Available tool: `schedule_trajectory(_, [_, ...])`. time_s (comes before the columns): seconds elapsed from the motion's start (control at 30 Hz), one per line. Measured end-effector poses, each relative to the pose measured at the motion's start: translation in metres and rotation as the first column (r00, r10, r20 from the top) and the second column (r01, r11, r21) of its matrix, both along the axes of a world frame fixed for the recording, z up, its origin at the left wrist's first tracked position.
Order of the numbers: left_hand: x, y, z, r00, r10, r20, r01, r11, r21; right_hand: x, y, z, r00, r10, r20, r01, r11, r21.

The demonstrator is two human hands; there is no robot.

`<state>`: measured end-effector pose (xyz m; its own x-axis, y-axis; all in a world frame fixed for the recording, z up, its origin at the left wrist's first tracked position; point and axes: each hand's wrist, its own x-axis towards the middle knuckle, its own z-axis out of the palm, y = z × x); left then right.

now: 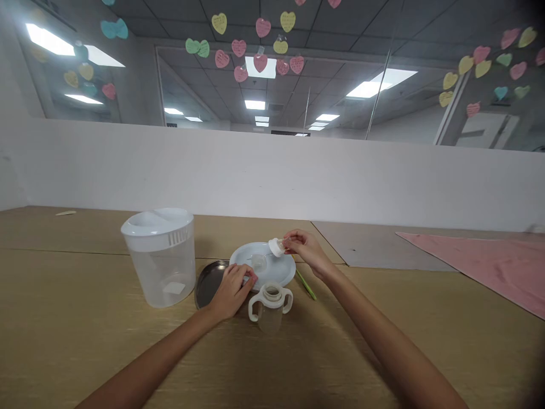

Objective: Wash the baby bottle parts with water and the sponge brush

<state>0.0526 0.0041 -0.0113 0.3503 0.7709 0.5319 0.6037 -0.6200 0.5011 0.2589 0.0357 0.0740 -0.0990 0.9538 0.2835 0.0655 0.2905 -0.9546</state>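
Observation:
My right hand (pixel 307 249) pinches a baby bottle nipple with a white collar (pixel 276 247), held tilted over the right side of a pale plate (pixel 279 276). At the plate's near left rim is my left hand (pixel 233 287), fingers curled and thumb close to the index finger; what lies between them is hard to make out. A small clear cap (pixel 258 262) lies on the plate. Just in front stands an open baby bottle (pixel 271 309) with two white handles, upright on the table, its neck uncovered.
Left of the plate stands a clear plastic bucket (pixel 164 267) with a white lid. A round metal tray (pixel 208 284) sits partly behind my left hand. A green stick-like tool (pixel 307 287) lies right of the plate. A pink cloth (pixel 489 258) covers the far right.

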Motion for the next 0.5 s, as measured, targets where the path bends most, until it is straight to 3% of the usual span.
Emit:
schedule_trajectory(0.17, [-0.0018, 0.0016, 0.0012, 0.992, -0.035, -0.119, 0.036, 0.999, 0.008, -0.0020, -0.0010, -0.0017, 0.999, 0.034, 0.028, -0.034, 0.999, 0.010])
schedule_trajectory(0.5, [-0.0042, 0.0028, 0.0052, 0.986, -0.035, -0.161, 0.041, 0.999, 0.036, -0.0022, -0.0011, -0.0032, 0.998, 0.043, 0.046, -0.043, 0.999, 0.004])
